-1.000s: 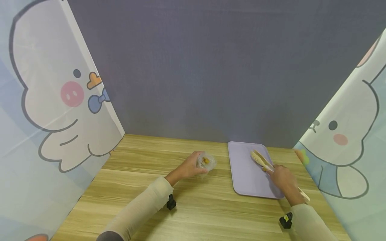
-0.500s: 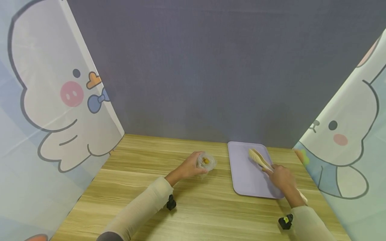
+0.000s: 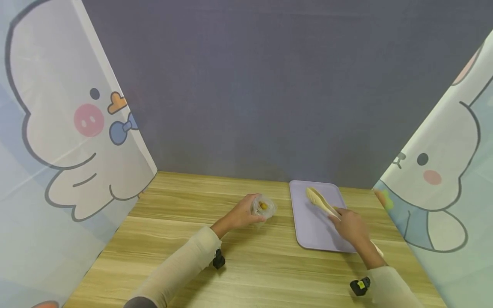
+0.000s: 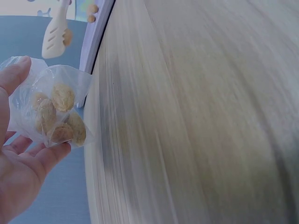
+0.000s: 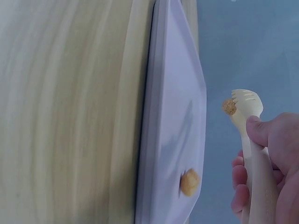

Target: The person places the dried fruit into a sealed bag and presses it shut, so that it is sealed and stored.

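Observation:
My left hand holds a clear plastic bag upright by its side, thumb at the rim and fingers below. Inside the bag lie several tan, wrinkled walnuts. My right hand grips cream-coloured slotted tongs, thumb pressed along the upper arm. In the right wrist view a walnut is caught between the tong heads, held above the lilac tray. Another walnut rests on the tray surface.
Wood-grain tabletop spreads under both arms. A dark grey panel rises behind it, with cartoon-printed sheets on the left and right sides. Black wrist cameras sit below each sleeve.
My right hand and the tongs have shifted left over the tray, carrying the walnut along. The left hand and bag have stayed in place.

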Motion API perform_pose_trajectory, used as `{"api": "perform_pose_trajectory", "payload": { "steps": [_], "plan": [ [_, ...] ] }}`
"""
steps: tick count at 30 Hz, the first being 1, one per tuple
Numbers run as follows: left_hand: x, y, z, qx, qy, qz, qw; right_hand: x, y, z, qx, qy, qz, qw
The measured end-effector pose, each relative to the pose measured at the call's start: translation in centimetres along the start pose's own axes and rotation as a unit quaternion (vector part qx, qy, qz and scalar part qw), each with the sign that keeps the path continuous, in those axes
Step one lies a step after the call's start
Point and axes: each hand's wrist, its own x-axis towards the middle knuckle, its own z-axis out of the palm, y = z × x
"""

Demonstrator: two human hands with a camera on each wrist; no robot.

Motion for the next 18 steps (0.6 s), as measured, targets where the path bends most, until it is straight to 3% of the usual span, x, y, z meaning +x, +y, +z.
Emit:
{"api": "perform_pose_trajectory", "payload": {
  "steps": [18],
  "plan": [
    [0.3, 0.1, 0.1, -0.009, 0.003, 0.012, 0.9999, 0.0, -3.9, 0.3, 0.033, 0.034, -0.051, 0.9976]
  ]
}}
